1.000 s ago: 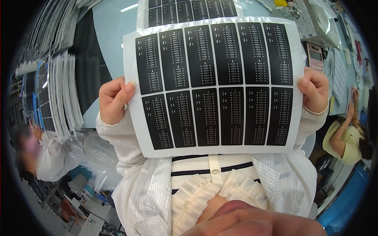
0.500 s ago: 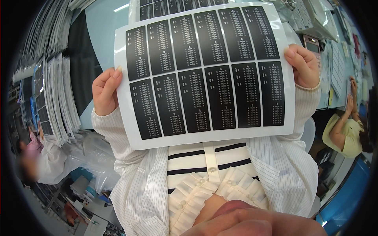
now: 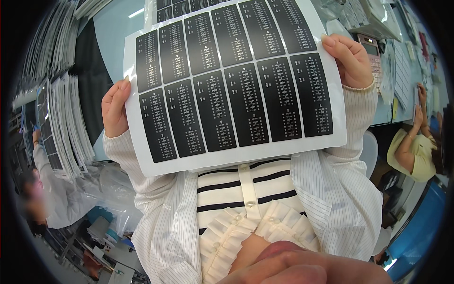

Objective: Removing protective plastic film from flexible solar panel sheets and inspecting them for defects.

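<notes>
A white sheet of black printed labels [image 3: 248,104] is held up in front of my chest. Its black rectangles stand in two rows and carry small pale marks and dots. My left hand [image 3: 116,108] pinches the sheet's left edge, thumb on the front. At the upper right edge, my right hand [image 3: 348,61] grips it the same way, its other fingers curled behind. The sheet tilts, its right side higher than its left. Behind its top edge, another sheet of black labels [image 3: 166,13] lies on the light blue table [image 3: 118,35].
Tall stacks of sheets [image 3: 71,120] stand at the left. A pink calculator [image 3: 370,49] and clear plastic bags lie on the table at the right. Co-workers sit at both sides, one in a yellow top [image 3: 414,154]. Clear plastic wrapping [image 3: 111,194] hangs beside my left arm.
Both hands have shifted a little left and up with the label sheet, and its tilt has grown. The co-worker at the left now reaches an arm toward the stacks.
</notes>
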`<state>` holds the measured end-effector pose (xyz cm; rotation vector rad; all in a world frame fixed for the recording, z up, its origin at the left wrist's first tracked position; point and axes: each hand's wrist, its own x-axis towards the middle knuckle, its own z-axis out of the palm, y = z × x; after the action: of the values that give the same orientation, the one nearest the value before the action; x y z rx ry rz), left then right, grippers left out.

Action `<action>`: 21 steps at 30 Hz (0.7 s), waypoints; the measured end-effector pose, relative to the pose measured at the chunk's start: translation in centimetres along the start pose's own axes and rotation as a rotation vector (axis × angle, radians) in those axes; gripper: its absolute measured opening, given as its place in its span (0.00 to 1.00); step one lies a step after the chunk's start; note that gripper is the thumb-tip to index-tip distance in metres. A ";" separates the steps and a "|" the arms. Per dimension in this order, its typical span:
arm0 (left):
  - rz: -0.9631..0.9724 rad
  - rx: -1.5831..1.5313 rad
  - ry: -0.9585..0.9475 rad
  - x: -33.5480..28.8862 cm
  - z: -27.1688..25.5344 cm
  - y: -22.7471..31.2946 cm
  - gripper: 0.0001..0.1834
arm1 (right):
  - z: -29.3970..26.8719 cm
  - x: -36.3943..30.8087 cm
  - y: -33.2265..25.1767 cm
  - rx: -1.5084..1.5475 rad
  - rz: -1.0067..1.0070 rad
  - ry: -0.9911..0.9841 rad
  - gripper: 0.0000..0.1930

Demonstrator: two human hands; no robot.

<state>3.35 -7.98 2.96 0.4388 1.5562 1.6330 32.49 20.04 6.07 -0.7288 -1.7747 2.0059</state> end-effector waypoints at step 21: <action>-0.063 -0.079 -0.037 0.5 1.0 0.3 0.14 | 0.3 0.2 -0.1 0.203 0.061 0.111 0.09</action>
<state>3.71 -6.88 3.31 0.3724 1.4583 1.6236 32.18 19.94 6.13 -0.8193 -1.4785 2.1030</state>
